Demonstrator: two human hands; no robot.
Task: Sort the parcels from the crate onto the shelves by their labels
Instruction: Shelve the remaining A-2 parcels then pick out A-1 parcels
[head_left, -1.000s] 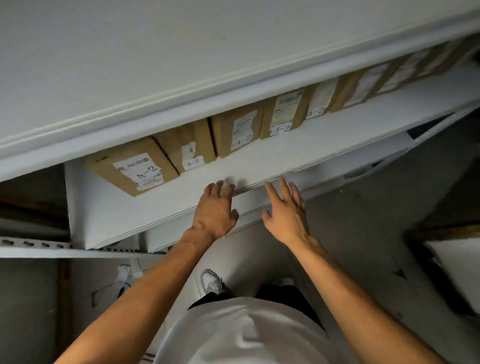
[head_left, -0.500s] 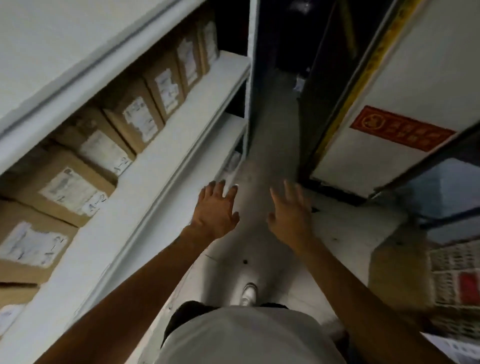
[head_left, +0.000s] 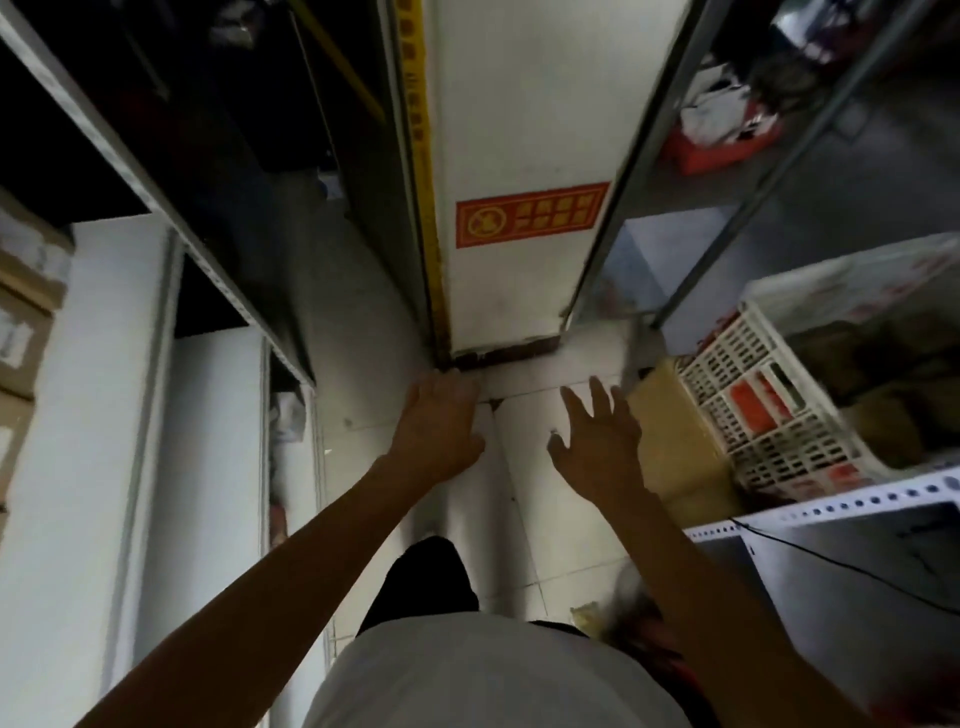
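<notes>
Reaching out with nothing held, the left hand (head_left: 439, 426) and right hand (head_left: 597, 441) are spread wide; parcels (head_left: 883, 410) wait in the crate (head_left: 753, 395), right of the right hand. Better read the label before lifting one.

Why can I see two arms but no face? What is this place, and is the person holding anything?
The camera sits on the person's head and looks down, so you see what they see: their own arms and white shirt. The left hand and the right hand are both open and hold nothing. This is a narrow storeroom. On the left are white shelves with brown parcels on them. On the right, a white crate with holes in its sides holds more brown parcels. Straight ahead is a white pillar with a red sign. The picture is a bit blurry.
</notes>
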